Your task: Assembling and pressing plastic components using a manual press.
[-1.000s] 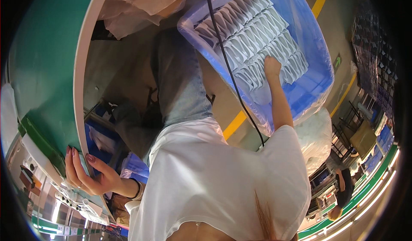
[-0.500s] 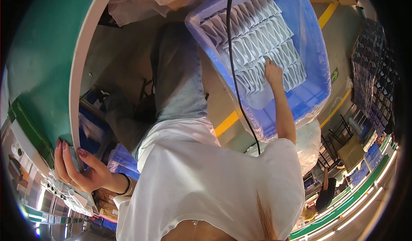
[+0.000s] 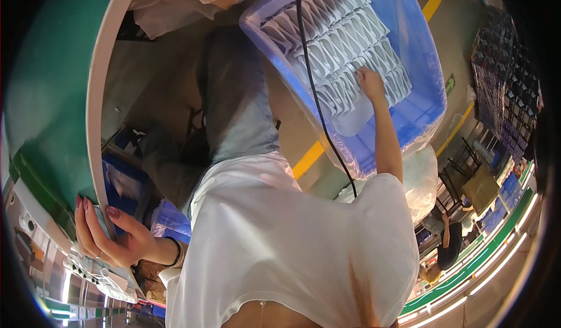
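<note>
My left hand (image 3: 111, 237) is closed over the white rim of the green table (image 3: 47, 94) at the lower left, thumb on one side and fingers on the other. My right hand (image 3: 371, 82) is stretched out into a blue crate (image 3: 429, 103) lined with clear plastic. Its fingers rest curled on the rows of white moulded parts (image 3: 333, 41) that fill the crate. Whether they grip one is hidden. My white shirt (image 3: 292, 246) and grey trousers (image 3: 234, 100) fill the middle.
A black cable (image 3: 315, 94) hangs across the crate. A yellow floor line (image 3: 307, 158) runs beneath the crate. Blue boxes (image 3: 125, 182) sit under the table. A clear bag (image 3: 423, 176), dark stacked crates (image 3: 505, 76) and another person (image 3: 447, 243) are at the right.
The view has swung a little, so the crate sits further right. My right hand stays on the white parts, shifted slightly along the rows. My left hand keeps its hold on the table rim.
</note>
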A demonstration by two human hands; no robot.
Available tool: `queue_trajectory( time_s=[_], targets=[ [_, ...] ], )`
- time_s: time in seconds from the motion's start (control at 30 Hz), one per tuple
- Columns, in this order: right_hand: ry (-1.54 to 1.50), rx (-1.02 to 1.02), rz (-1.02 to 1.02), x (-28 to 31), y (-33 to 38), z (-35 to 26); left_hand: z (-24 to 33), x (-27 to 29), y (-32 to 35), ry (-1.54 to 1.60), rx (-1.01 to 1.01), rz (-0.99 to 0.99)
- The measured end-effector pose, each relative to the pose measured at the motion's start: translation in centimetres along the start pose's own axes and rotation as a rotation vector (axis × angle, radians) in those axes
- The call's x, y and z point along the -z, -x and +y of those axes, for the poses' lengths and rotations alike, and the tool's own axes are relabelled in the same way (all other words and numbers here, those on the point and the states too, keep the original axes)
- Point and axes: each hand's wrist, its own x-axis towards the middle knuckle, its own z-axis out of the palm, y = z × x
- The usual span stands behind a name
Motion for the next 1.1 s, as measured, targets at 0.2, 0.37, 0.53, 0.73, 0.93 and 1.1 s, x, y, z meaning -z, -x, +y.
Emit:
queue_trajectory(
  time_s=[0.2,0.37,0.53,0.73,0.93,1.1],
  targets=[
    [-0.365,-0.512,0.219,1.0,4.1,3.8,-0.2,0.0,-0.1,-0.007,-0.042,-0.002],
    [-0.759,-0.821,-0.199,-5.9,5.5,3.8,-0.1,0.0,-0.1,-0.003,-0.026,-0.004],
    [-0.656,-0.824,0.087,-8.2,6.8,1.8,0.0,0.0,0.0,0.016,-0.002,-0.005],
    [-0.454,-0.942,0.232,-5.7,5.7,-2.4,-0.2,0.3,0.5,0.008,0.008,-0.017],
    [-0.887,-1.061,0.215,-8.4,6.1,0.5,-0.2,0.1,0.3,0.019,0.012,0.006],
    [-1.038,-1.172,0.097,-10.2,6.1,2.7,0.2,-0.5,-0.2,0.030,0.000,0.012]
  ],
)
